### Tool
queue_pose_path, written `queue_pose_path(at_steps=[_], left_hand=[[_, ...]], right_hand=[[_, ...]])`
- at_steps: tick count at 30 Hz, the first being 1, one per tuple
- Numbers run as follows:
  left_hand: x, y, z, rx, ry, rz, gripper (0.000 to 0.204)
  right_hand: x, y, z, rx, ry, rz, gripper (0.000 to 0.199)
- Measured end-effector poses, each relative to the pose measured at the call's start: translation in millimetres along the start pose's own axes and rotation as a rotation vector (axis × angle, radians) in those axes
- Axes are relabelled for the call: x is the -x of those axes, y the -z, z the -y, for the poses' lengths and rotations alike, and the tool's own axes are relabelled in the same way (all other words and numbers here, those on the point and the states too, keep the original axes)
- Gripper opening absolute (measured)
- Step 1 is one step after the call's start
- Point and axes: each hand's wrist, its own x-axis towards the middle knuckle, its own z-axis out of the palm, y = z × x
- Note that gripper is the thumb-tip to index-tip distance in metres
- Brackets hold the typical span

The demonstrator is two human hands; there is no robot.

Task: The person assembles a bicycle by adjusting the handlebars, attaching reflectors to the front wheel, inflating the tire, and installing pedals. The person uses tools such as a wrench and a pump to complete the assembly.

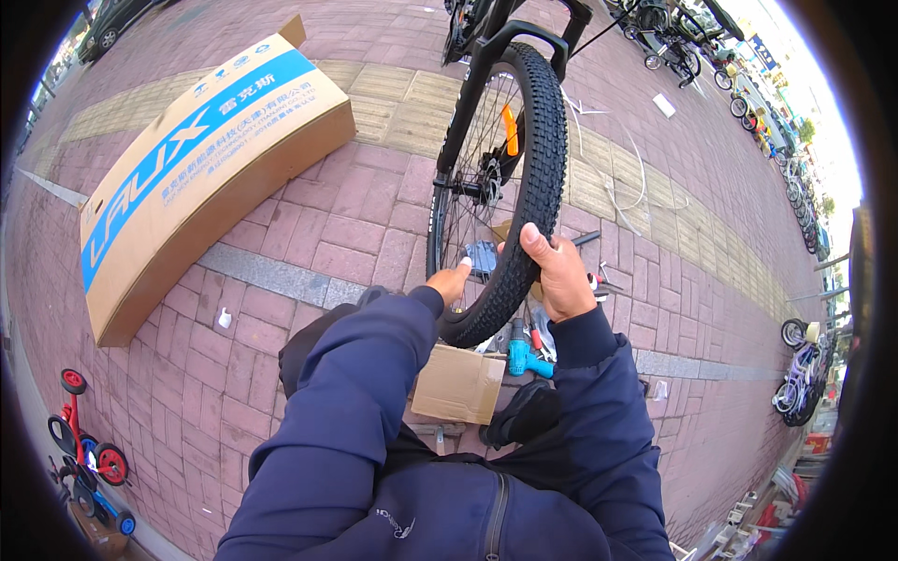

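One front bicycle wheel with a black knobbly rubber tyre point(544, 140), upright in a black fork point(472, 98), ahead of the person; orange reflector point(510, 129) among the spokes.
Right hand point(561, 273): clasped on the tyre's right side, thumb against the tread.
Left hand point(451, 282): curled beside the spokes; cannot tell whether it pinches anything.
Near the tyre's lower end: teal power drill point(526, 360), brown cardboard piece point(458, 383).
Far left: long brown cardboard box with a blue band point(243, 164).
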Motion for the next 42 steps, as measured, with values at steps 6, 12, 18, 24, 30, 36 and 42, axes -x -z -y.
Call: queue_pose_path(at_steps=[6,12,18,24,30,36,42], left_hand=[[67,-33,-38,0.666,-0.02,0.126,0.055],[140,43,-158,0.794,-0.329,0.329,0.074],[86,49,-106,0.945,-0.183,-0.104,0.061],[-9,5,54,-0.14,-0.127,-0.391,0.039],[-23,-21,114,-0.511,-0.278,-0.53,0.019],[26,-17,63,0.287,-0.219,-0.165,0.021],[45,-8,37,0.252,-0.229,-0.011,0.026]], right_hand=[[19,34,-47,-0.381,-0.014,-0.035,0.056],[34,48,-164,-0.175,-0.316,-0.061,0.048],[23,15,-244,-0.408,-0.333,-0.007,0.041],[-9,-7,-233,-0.673,-0.158,0.118,0.024],[6,1,-111,-0.588,-0.021,0.148,0.07],[2,7,-36,-0.433,-0.021,0.164,0.086],[20,6,-54,-0.379,-0.016,0.089,0.077]])
